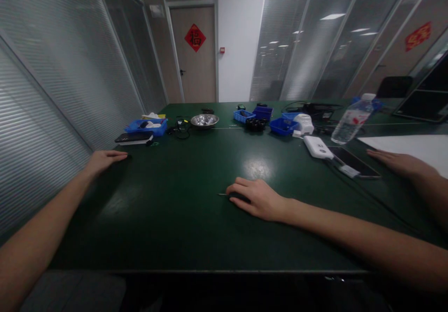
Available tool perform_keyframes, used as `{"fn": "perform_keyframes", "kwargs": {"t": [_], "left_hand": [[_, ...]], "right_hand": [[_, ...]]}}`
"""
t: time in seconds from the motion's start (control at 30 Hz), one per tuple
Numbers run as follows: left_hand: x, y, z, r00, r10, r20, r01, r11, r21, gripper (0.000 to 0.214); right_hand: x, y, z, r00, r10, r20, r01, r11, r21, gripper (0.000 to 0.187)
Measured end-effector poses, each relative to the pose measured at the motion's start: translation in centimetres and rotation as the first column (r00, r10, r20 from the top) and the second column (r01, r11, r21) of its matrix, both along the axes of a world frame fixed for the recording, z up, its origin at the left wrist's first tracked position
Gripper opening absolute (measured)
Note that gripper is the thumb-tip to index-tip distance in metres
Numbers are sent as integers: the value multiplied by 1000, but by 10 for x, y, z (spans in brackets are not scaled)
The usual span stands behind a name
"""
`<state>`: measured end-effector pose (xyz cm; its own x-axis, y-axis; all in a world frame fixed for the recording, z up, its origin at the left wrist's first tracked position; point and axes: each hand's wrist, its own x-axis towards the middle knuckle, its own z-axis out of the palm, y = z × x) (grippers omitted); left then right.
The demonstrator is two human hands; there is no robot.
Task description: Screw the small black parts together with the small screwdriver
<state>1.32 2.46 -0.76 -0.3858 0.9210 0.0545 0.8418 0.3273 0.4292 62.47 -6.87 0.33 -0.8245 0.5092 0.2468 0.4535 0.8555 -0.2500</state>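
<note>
On the green table, my right hand (257, 199) is closed around a small screwdriver (241, 197) with a dark handle. Its thin metal shaft points left, close to the tabletop. Far to the left, my left hand (103, 161) has its fingers pressed together at a small black object (129, 156), too small and blurred to name. Just beyond that hand lies a flat black-and-white box-like thing (135, 138).
A metal bowl (205, 121), a blue tray (159, 128), blue bins (281, 127) and cables stand toward the back. At right are a white power bank (318, 147), a phone (357, 162), a water bottle (352, 120) and another person's hand (402, 165).
</note>
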Motion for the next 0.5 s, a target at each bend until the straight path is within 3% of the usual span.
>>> {"fn": "perform_keyframes", "kwargs": {"t": [0.17, 0.33, 0.5], "left_hand": [[8, 2, 8, 987, -16, -160, 11, 999, -34, 49], [26, 2, 7, 936, -129, -328, 128, 991, -25, 37], [43, -7, 7, 910, -146, -387, 154, 988, -10, 37]], "right_hand": [[0, 0, 1, 1000, -5, 8, 5, 1000, -9, 24], [0, 1, 0, 1000, -1, -2, 1, 1000, -7, 24], [0, 1, -2, 1000, 9, 0, -9, 1000, -1, 25]]}}
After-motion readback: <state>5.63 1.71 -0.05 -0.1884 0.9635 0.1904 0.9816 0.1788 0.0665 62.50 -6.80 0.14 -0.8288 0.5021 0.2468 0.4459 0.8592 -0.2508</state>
